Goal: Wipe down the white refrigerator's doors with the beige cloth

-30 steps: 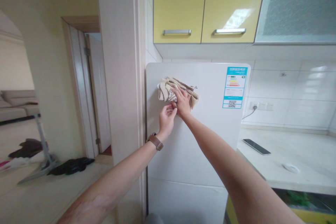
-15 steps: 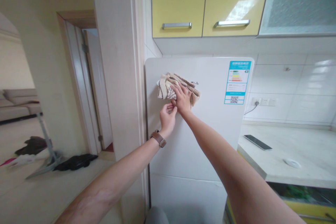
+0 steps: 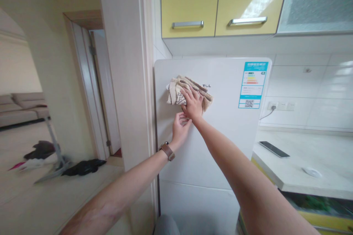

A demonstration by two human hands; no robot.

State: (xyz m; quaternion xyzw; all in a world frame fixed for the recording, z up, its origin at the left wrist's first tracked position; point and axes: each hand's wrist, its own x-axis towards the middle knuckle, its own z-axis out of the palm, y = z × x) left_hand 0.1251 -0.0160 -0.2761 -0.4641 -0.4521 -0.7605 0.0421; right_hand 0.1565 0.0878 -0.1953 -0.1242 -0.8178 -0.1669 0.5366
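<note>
A folded beige-and-brown patterned cloth (image 3: 173,92) lies against the upper door of a white fridge (image 3: 223,143). Over its lower right part, my right hand (image 3: 193,105) presses it to the door with the fingers spread. Just below, my left hand (image 3: 180,129) is close under the right palm. Its fingers are loosely bent with the thumb apart, and I see nothing in it. A brown-strapped watch (image 3: 167,151) is on my left wrist. To the right of the cloth, a black brand mark (image 3: 206,86) shows on the door.
A blue-and-white energy label (image 3: 253,85) is at the fridge's upper right. Yellow cabinets (image 3: 190,0) hang above. On the right counter (image 3: 311,187) lie a phone (image 3: 274,149) and a white oval object (image 3: 312,172). A door frame (image 3: 129,62) stands close left.
My left hand has shifted slightly right and down, and its thumb has moved away from the fingers. The right hand stays on the cloth. The whole view has shifted a little.
</note>
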